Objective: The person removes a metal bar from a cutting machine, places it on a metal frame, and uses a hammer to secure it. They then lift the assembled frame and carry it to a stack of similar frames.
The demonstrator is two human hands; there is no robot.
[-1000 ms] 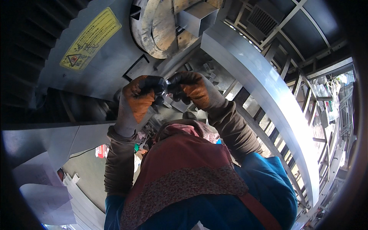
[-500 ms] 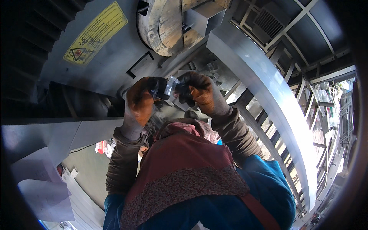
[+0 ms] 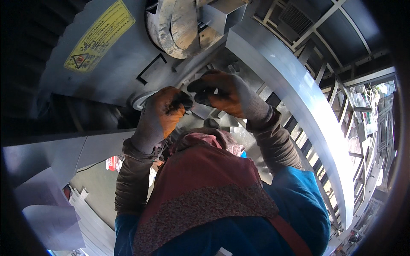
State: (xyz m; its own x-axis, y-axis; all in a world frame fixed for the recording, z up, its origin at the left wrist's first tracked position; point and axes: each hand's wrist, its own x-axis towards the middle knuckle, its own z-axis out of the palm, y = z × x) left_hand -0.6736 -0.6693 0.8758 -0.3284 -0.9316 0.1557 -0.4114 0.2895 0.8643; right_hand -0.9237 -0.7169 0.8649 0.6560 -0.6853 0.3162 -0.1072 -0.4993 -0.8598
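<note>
My left hand (image 3: 165, 112), in an orange and dark glove with a grey cuff, has its fingers curled and pressed together. Whatever sits in them is hidden. Just right of it, slightly higher, is my right hand (image 3: 226, 94) in a matching glove. Its fingers are bent, with the thumb apart from them and a small gap showing through; I see nothing in its grasp. The fingertips of the two hands are close but apart. Beneath them, several small cut metal pieces (image 3: 204, 112) lie scattered on a metal surface.
A long silver metal profile (image 3: 294, 81) curves down the right side, beside a dark rack frame (image 3: 339, 91). Ahead stands a grey machine housing with a yellow warning label (image 3: 100, 36) and a worn rounded machine part (image 3: 183, 32). Paper sheets (image 3: 51, 224) hang at lower left.
The shiny small metal piece held between both hands is out of sight now. My right hand has drawn slightly up and right, its thumb apart from the fingers. My left hand has turned, fingers curling in.
</note>
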